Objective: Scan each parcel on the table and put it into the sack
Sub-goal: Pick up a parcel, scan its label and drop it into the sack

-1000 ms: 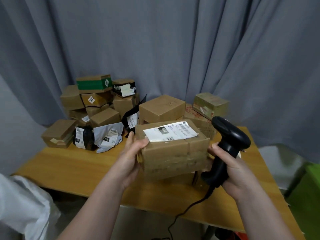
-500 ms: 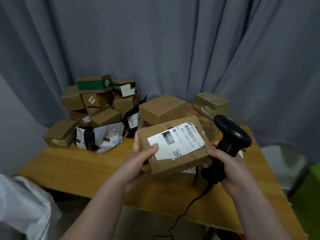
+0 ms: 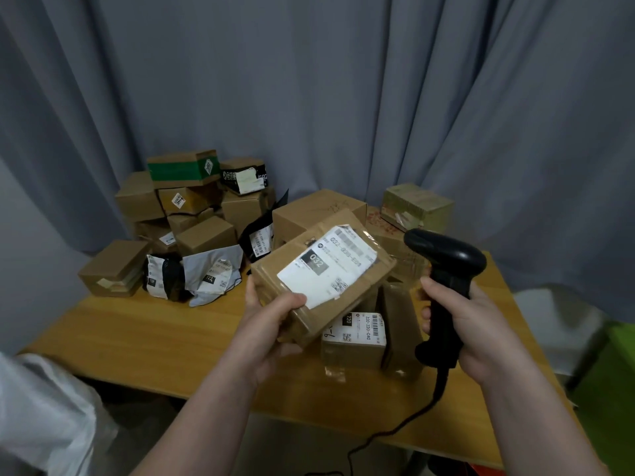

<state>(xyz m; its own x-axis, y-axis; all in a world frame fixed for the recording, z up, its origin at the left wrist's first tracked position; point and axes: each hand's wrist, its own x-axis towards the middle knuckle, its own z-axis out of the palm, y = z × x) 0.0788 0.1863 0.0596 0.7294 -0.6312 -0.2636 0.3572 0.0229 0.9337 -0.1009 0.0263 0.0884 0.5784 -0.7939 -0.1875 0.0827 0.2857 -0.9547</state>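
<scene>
1. Parcel (image 3: 323, 276) with the white shipping label (image 3: 330, 266) is riding above the near middle of the table (image 3: 137, 334), tilted, label face turned up toward the camera.
2. Left hand (image 3: 275, 321) is clamping the parcel's near left corner, thumb lying on the top face right at the label's edge.
3. Right hand (image 3: 481, 324) is wrapping tight around the grip of the black scanner (image 3: 445, 266), just right of the parcel; the scanner head is pointing left, over the label's far corner.
4. Judging the step: this is the scan itself, and the barcode strip looks to be running along the label's far edge, blurred from here.
5. To do it well, the scanner head probably wants dipping down toward that strip while the left hand is keeping the label flat-on and steady, thumb staying clear of the print.
6. Another labelled box (image 3: 354, 338) is sitting on the table directly beneath the held parcel, so aiming carelessly risks reading the wrong code.
7. Plenty is waiting: a pile of boxes and bags (image 3: 192, 228) is stacking up at the far left of the table.
8. White sack (image 3: 41, 413) is showing at the near left, below the table edge, well apart from the parcel.
</scene>
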